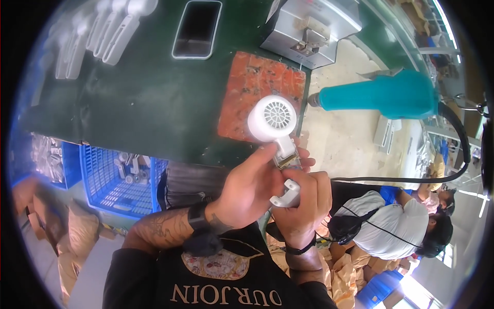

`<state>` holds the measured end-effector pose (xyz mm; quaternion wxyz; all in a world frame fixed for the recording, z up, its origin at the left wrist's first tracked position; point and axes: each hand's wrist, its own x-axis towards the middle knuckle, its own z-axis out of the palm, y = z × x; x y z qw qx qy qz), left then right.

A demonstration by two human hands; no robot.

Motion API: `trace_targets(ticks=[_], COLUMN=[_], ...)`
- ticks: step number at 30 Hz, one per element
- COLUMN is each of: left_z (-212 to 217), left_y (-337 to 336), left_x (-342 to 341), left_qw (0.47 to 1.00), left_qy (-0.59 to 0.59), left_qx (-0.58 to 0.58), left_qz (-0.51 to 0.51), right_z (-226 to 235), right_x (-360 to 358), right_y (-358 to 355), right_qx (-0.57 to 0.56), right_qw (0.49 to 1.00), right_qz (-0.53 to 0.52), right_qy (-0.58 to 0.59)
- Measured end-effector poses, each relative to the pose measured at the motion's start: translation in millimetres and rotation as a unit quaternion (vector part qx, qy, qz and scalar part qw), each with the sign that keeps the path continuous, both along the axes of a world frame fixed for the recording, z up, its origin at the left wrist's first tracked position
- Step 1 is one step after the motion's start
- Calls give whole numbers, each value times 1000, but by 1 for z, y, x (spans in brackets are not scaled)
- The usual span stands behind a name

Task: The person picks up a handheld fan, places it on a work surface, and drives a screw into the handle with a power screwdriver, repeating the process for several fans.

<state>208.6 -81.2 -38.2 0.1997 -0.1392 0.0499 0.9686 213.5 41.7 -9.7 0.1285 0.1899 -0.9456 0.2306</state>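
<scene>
My left hand (247,183) grips a white handheld fan (274,123) by its neck. The round slotted grille faces up, over a worn red-orange board (239,92). At the lower end of the neck an opening shows a small metallic-looking part, whose details are too small to make out. Close beside it, my right hand (309,198) pinches a small white curved plastic piece (287,194) between thumb and fingers. The two pieces are near each other; whether they touch is unclear. Some fingers of both hands are hidden behind the parts.
A teal electric screwdriver (381,98) with a black cable points in from the right. A grey metal box (314,33) and a phone (197,30) lie farther back. White fan handles (121,38) sit far left. Blue baskets (118,193) hold parts; another person (391,224) is at right.
</scene>
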Motion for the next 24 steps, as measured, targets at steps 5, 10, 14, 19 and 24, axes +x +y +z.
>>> trace_targets(ticks=[5,10,14,19,24], left_z=[-3,-4,-4,-5,-7], left_y=[0,2,3,4,3], left_x=[2,2,1,6,5], left_qw=[1000,1000,1000,993,989], left_qy=[-5,-12,15,20,33], left_qx=[13,21,-23,-114,-144], left_qz=[3,11,10,-2,-11], right_z=[7,14,15,15,17], right_x=[-3,-9,-10,-5,2], right_y=[0,5,9,15,29], right_qx=[-53,-99,-143,-335,-442], right_qw=[998,990,972,898,848], right_qz=[-17,-36,-75,-47,-28], right_qy=[-18,-99,-170,-280,-292])
